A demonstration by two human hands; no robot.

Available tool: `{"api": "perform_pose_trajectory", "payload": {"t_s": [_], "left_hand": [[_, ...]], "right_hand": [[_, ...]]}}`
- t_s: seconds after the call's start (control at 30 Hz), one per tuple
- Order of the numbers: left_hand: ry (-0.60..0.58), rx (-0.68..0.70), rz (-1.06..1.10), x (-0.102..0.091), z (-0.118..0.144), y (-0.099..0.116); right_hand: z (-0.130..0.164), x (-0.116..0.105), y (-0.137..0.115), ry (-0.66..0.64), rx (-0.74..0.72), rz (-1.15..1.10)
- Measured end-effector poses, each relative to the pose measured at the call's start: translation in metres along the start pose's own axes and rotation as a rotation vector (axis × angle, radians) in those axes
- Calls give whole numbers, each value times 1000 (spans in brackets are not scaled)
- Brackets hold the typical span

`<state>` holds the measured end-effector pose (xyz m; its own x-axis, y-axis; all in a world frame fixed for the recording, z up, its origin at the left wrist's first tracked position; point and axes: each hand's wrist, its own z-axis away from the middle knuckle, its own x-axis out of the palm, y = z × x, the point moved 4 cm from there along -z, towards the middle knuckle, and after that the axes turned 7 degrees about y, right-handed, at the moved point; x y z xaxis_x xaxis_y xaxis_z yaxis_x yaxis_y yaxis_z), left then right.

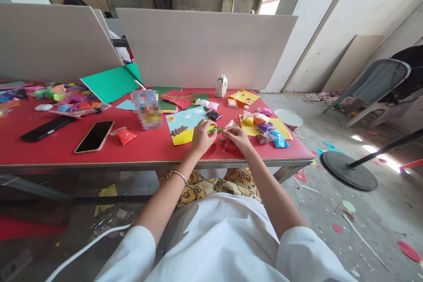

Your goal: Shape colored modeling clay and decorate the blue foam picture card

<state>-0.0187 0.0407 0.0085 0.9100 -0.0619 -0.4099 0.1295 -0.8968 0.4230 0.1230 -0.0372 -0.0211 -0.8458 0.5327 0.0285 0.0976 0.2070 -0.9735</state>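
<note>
1. The left hand (202,137) and the right hand (238,138) meet near the front edge of the red table (66,152), fingers pinched together on a small green piece (215,130) stretched between them. It is held just above the tabletop, close to the body, which looks like the easiest place to work on something so small.
2. The piece is too small to tell what it is made of. A pink stick (226,142) lies under the right hand.
3. A blue and yellow card (183,126) lies flat just behind the left hand, within easy reach.
4. Small bags of coloured clay (268,133) sit in a cluster on a yellow sheet (248,128) toward the table's right edge, beside the right hand.
5. A phone (94,136) lies face up left of the middle, with an orange packet (125,136) next to it and a black remote (47,128) further left.
6. A small white bottle (221,86) stands at the back edge; a green sheet (110,83) leans at the back left.
7. White boards (205,48) wall off the back of the table.
8. The floor is bare concrete strewn with paper scraps; a grey chair (376,81) and a round black stand base (348,170) are to the right.
</note>
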Motion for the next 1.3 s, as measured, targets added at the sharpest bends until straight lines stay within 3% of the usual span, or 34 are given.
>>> {"api": "perform_pose_trajectory", "payload": {"t_s": [0.2,0.6,0.87,1.07,1.3], "left_hand": [[9,-101,36,27,7,9],[81,-166,176,17,9,14],[42,-377,387,23,12,6],[96,-515,513,27,14,-6],[78,-554,545,31,16,-11]], "right_hand": [[-1,-2,0,34,-20,-44],[-2,-4,1,81,-18,-31],[-4,-5,3,23,-46,40],[-3,-3,1,25,-11,-3],[-3,-2,-1,34,-45,17]]}}
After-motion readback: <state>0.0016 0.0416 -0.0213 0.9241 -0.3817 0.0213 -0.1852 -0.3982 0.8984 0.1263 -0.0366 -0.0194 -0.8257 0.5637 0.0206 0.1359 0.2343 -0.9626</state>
